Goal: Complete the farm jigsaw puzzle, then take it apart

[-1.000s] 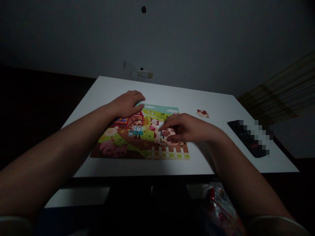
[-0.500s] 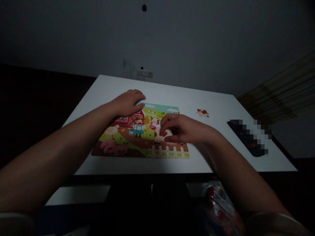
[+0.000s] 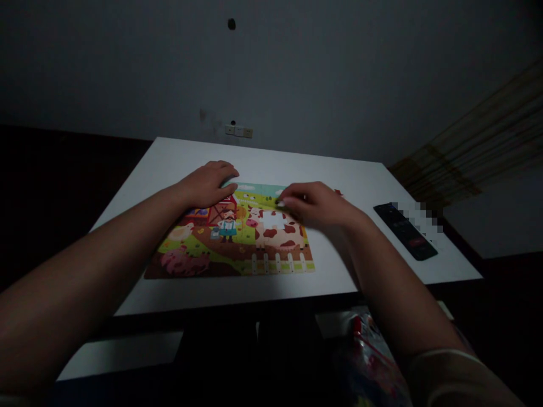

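Note:
A farm-picture jigsaw puzzle (image 3: pixel 229 249) lies flat on the white table, showing a barn, a farmer, a pig and a cow. A pale piece-shaped gap (image 3: pixel 274 219) shows in the cow's back. My left hand (image 3: pixel 210 182) rests over the puzzle's upper left edge, fingers stretched out. Above the upper right part hovers my right hand (image 3: pixel 316 203), thumb and fingers pinched together. A small dark and whitish bit shows at its fingertips, too small to name. Behind that hand, a loose brown-red puzzle piece (image 3: pixel 338 193) peeks out, mostly hidden.
On the right of the white table (image 3: pixel 280 164) lies a dark phone (image 3: pixel 403 229), partly pixelated. A clear plastic bag (image 3: pixel 369 350) with red contents is below the front edge. Wall sockets (image 3: pixel 238 131) are behind the table, and a striped curtain (image 3: pixel 449 147) hangs at right.
My right hand has lifted from the cow and moved up toward the puzzle's upper right, uncovering the gap. My left hand stays on the puzzle. The whole view has shifted slightly.

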`<state>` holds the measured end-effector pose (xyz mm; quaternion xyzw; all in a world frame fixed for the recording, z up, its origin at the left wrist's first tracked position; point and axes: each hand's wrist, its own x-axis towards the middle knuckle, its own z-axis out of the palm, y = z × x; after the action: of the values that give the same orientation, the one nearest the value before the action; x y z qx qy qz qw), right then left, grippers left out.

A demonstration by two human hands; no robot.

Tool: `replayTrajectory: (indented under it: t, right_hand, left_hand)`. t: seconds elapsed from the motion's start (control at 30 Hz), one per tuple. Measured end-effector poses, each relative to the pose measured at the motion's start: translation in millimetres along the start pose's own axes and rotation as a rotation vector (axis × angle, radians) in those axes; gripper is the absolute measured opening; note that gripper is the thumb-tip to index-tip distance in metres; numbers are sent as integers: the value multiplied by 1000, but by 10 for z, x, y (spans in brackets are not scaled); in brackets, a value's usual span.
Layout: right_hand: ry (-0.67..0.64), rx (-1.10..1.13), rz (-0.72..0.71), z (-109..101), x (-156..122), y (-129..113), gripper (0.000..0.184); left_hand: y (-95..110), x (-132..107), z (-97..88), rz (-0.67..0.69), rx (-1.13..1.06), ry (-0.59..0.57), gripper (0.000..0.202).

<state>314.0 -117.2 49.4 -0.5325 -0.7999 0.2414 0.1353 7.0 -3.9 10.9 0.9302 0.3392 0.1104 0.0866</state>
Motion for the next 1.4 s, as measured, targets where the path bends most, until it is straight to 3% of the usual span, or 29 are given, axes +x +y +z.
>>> replayTrajectory:
  t: [0.1, 0.2, 0.3, 0.5, 0.83, 0.93, 1.07, 1.2, 1.3, 1.4]
  right_hand:
    - [315, -237, 234, -259, -69, 378, 37]
    - [236, -420, 404, -412, -182, 750, 42]
    - [111, -339, 421, -428, -263, 962, 33]
    - [180, -158, 417, -385, -248, 1012, 37]
    - [217, -271, 434, -387, -239, 1062, 15]
    - [265, -197, 382, -394, -230, 986, 16]
    - [329, 210, 158, -270, -110, 610, 25]
    - [98, 535, 16, 75, 59, 169, 29]
    - [-35, 524, 15, 298, 125, 16, 26]
    - [-36, 492, 9, 391, 129, -16, 28]
  left_hand:
    - [56, 2, -51, -48, -13, -41, 57]
    - [119, 9, -98, -111, -32, -70, 62]
    - [142, 13, -115, -115, -40, -60, 68]
    - [120, -5, -105, -103, -62, -49, 62]
    - [46, -16, -62, -62, -15, -48, 54]
    - [11, -21, -34, -20, 8, -19, 54]
    - [-78, -9, 52, 59, 66, 53, 58]
    - [-122, -2, 103, 63, 78, 75, 56]
    - [-106, -7, 97, 57, 72, 80, 55]
    - [-84, -10, 84, 62, 72, 78, 54]
